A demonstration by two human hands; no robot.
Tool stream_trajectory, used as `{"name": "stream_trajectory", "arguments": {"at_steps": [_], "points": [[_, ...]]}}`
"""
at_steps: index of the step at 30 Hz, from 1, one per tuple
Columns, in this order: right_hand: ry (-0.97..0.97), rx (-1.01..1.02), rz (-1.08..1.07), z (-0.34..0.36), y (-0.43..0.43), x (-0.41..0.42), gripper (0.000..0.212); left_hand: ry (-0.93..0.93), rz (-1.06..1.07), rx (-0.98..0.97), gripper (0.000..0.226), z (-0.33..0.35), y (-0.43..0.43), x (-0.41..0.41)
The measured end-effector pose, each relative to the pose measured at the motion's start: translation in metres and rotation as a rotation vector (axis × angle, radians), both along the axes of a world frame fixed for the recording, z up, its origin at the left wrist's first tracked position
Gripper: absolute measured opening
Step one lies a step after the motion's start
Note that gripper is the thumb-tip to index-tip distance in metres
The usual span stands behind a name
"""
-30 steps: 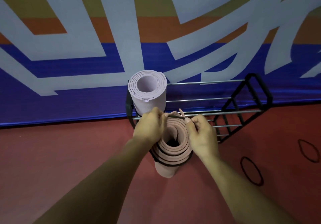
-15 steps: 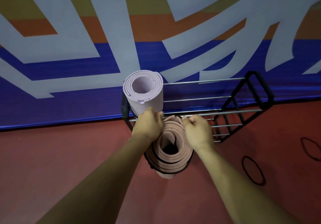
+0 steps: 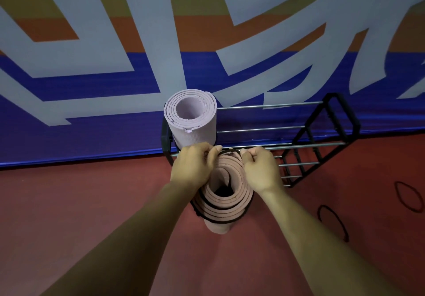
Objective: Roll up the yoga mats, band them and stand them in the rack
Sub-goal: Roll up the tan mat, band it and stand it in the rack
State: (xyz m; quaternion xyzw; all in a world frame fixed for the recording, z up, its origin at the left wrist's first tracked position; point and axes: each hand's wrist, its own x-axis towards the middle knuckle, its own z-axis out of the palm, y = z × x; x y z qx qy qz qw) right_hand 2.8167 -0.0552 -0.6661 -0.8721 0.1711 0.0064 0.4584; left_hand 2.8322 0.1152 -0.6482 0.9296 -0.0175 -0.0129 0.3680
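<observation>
Pink coiled mat [image 3: 232, 169]; left hand [image 3: 192, 169], right hand [image 3: 262, 171] pinch black band [image 3: 219, 221].

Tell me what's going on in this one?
A person is banding a rolled pink mat that stands on end on the red floor, just in front of the black rack. The left hand and right hand both pinch a black band looped round the roll's top end. A lilac mat already stands in the rack's left end. Spare bands lie on the floor to the right.
</observation>
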Motion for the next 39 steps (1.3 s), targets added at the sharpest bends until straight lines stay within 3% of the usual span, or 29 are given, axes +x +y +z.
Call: {"name": "stream_trajectory", "arguments": {"at_steps": [3, 7, 9, 14, 19, 23, 27, 35, 39], "points": [[0.001, 0.095, -0.001, -0.005, 0.001, 0.001, 0.038, 0.085, -0.056, 0.155, 0.040, 0.004, 0.000, 0.009], [0.024, 0.200, 0.057, -0.005, -0.006, 0.000, 0.040, 0.295, -0.091, 0.132, 0.038, 0.008, 0.004, 0.026], [0.026, 0.112, 0.109, -0.005, -0.007, 0.001, 0.043, 0.323, -0.100, 0.130, 0.036, 0.011, 0.001, 0.030], [0.041, -0.125, 0.132, 0.003, -0.009, 0.011, 0.018, 0.310, -0.040, 0.124, 0.036, 0.012, -0.008, 0.031], [0.123, -0.228, 0.115, 0.007, -0.012, 0.014, 0.029, 0.385, 0.000, 0.112, 0.035, 0.006, -0.013, 0.039], [0.208, 0.001, 0.100, -0.005, -0.013, 0.014, 0.047, 0.432, -0.040, 0.129, 0.034, -0.002, -0.012, 0.043], [0.114, 0.235, -0.028, -0.012, -0.009, 0.000, 0.038, 0.353, 0.037, 0.049, 0.032, 0.001, -0.014, 0.031], [-0.116, 0.234, -0.059, -0.008, 0.003, -0.030, 0.014, 0.076, 0.032, -0.019, 0.047, 0.004, -0.005, 0.008], [-0.133, 0.266, -0.097, -0.008, 0.008, -0.037, 0.017, 0.051, -0.001, -0.080, 0.037, 0.003, 0.011, -0.015]]}}
